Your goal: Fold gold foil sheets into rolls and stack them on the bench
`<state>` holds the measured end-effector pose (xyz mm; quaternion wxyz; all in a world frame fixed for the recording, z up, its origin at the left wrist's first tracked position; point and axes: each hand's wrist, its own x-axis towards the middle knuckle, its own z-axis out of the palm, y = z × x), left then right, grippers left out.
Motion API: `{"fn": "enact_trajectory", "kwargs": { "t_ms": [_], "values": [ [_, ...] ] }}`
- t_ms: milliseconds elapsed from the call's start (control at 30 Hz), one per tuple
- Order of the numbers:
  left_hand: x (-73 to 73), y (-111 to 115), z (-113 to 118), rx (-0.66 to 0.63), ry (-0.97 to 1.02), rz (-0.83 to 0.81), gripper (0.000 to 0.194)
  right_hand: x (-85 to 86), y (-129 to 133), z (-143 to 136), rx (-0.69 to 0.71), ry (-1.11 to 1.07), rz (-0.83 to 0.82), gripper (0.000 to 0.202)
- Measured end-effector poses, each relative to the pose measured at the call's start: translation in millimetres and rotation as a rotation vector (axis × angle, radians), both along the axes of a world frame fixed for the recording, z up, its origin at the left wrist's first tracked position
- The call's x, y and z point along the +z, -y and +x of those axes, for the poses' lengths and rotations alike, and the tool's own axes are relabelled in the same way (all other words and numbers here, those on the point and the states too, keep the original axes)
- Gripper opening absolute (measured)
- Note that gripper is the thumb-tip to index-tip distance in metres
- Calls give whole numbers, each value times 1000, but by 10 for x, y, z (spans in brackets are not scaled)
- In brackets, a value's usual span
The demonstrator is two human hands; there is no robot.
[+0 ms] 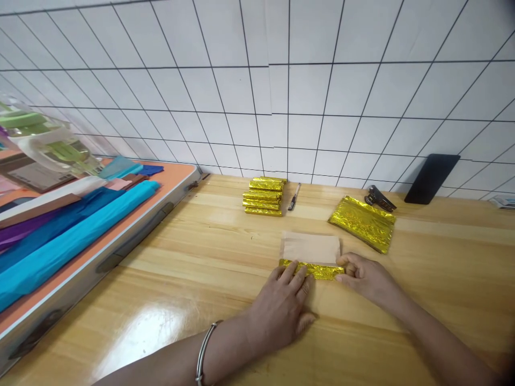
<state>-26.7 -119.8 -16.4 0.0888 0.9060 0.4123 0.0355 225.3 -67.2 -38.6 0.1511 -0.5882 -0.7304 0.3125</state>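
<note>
A sheet of gold foil paper (322, 271) lies on the wooden table, its near part folded up to show a gold strip. Its pale brown back (311, 248) faces up beyond the fold. My left hand (284, 300) rests on the left part of the gold strip, fingers stretched out and flat. At the strip's right end, my right hand (364, 276) pinches the folded edge between thumb and fingers. Behind the sheet sits a pile of folded gold foil strips (263, 197). To the right lies a stack of flat gold foil sheets (364, 222).
A pen (294, 197) lies beside the folded pile. A black stapler (379, 198) sits behind the foil stack, and a black phone (432, 179) leans on the tiled wall. An orange-topped raised surface (177, 174) on the left carries blue paper rolls (84, 238) and a bottle (52, 139).
</note>
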Motion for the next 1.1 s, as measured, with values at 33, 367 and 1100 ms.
{"fn": "enact_trajectory", "kwargs": {
  "t_ms": [33, 367, 1100],
  "values": [
    [0, 3, 2, 3, -4, 4, 65, 10, 0, -4, -2, 13, -2, 29],
    [-46, -11, -1, -66, 0, 35, 63, 182, 69, -159, -53, 247, 71, 23],
    [15, -30, -4, -79, 58, -43, 60, 109, 58, -121, -2, 291, 122, 25]
  ]
}}
